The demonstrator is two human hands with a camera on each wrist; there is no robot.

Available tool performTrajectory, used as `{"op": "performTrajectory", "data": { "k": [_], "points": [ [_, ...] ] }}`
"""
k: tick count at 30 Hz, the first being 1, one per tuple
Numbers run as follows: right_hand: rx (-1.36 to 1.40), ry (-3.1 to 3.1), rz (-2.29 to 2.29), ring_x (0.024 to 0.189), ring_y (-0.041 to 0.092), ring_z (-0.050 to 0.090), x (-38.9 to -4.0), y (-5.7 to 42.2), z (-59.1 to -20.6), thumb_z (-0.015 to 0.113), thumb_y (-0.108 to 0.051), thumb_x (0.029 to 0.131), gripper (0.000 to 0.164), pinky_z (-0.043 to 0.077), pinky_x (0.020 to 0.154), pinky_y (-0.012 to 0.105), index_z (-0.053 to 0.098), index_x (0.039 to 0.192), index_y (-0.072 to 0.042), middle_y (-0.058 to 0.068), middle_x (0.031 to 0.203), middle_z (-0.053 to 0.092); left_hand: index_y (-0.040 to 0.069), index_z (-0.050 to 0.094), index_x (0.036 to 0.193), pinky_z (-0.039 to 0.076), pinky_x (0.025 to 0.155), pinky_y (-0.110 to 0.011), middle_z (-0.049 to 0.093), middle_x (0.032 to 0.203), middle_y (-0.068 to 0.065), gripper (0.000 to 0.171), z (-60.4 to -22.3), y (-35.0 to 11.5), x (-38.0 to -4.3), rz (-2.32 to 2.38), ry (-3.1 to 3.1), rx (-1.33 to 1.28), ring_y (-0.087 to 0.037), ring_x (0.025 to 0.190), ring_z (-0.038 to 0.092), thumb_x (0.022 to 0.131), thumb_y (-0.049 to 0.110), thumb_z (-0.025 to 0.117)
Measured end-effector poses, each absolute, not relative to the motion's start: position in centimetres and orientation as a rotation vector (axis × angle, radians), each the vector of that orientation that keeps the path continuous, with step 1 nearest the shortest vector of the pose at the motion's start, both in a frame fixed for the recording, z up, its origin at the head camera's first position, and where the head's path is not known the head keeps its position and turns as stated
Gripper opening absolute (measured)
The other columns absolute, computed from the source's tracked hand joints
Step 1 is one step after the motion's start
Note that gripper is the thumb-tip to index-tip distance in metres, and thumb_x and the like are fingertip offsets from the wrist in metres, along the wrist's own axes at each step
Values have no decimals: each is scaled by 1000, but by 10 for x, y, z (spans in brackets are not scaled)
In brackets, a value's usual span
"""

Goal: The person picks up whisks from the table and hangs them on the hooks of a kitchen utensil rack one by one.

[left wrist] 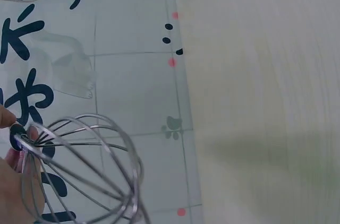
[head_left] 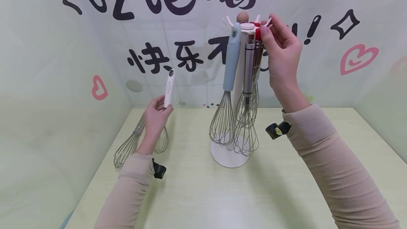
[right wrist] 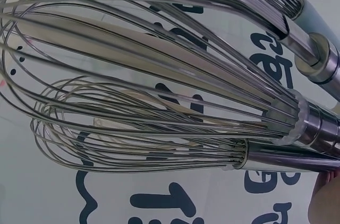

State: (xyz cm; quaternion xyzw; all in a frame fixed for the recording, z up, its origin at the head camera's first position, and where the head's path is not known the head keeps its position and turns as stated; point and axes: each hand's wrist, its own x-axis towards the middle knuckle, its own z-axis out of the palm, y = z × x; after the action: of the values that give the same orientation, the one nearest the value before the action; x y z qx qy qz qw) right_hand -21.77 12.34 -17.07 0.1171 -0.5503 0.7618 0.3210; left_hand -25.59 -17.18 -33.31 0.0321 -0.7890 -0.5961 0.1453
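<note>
My left hand (head_left: 155, 117) grips a whisk with a white handle (head_left: 169, 89), handle end up and wires down. In the left wrist view its wire loops (left wrist: 93, 168) spread out beside the fingers. At the top of a white rotating stand, my right hand (head_left: 284, 52) pinches the upper end of a whisk with a red part (head_left: 258, 33), close to a hook. Its grip is partly hidden by the fingers. Beside it hang a light-blue-handled whisk (head_left: 232, 61) and a steel-handled whisk (head_left: 249, 68). Several wire heads (right wrist: 159, 112) fill the right wrist view.
Another whisk (head_left: 128, 147) lies on the pale table (head_left: 203, 197) left of the left hand. The stand's round white base (head_left: 227, 160) rests near the table's middle. A printed wall covering (head_left: 190, 91) rises behind, and more coverings flank both sides.
</note>
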Motion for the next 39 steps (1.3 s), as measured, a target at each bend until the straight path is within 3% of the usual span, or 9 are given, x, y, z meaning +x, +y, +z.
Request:
{"op": "performTrajectory", "data": {
  "k": [4, 12, 29, 39],
  "points": [
    [304, -1445, 2016, 105, 13, 61, -218, 124, -171, 65, -7, 89, 39, 51, 100, 22, 60, 128, -5, 0, 108, 66, 5, 53, 131, 54, 85, -16, 61, 122, -14, 45, -324, -164, -252, -1722, -2251, 74, -17, 103, 59, 87, 11, 61],
    [303, -1462, 2014, 104, 13, 60, -218, 126, -170, 64, -8, 89, 40, 51, 99, 21, 58, 129, -4, 1, 110, 65, 5, 56, 129, 53, 83, -11, 61, 119, -13, 43, -307, -150, -246, -1774, -2158, -23, -7, 94, 56, 88, 12, 65],
    [293, -1459, 2007, 105, 13, 63, -219, 126, -169, 65, -8, 89, 37, 52, 97, 20, 61, 126, -5, 1, 108, 68, 5, 56, 129, 54, 88, -14, 60, 118, -8, 42, -280, -129, -228, -1890, -2021, -166, -8, 96, 57, 88, 8, 66],
    [305, -1448, 2023, 99, 11, 61, -220, 126, -169, 64, -7, 89, 38, 51, 84, 16, 61, 126, -3, -3, 100, 69, 4, 56, 128, 55, 91, -17, 60, 120, -10, 42, -268, -120, -219, -1891, -1985, -234, -9, 98, 57, 87, 8, 67]
  ]
}}
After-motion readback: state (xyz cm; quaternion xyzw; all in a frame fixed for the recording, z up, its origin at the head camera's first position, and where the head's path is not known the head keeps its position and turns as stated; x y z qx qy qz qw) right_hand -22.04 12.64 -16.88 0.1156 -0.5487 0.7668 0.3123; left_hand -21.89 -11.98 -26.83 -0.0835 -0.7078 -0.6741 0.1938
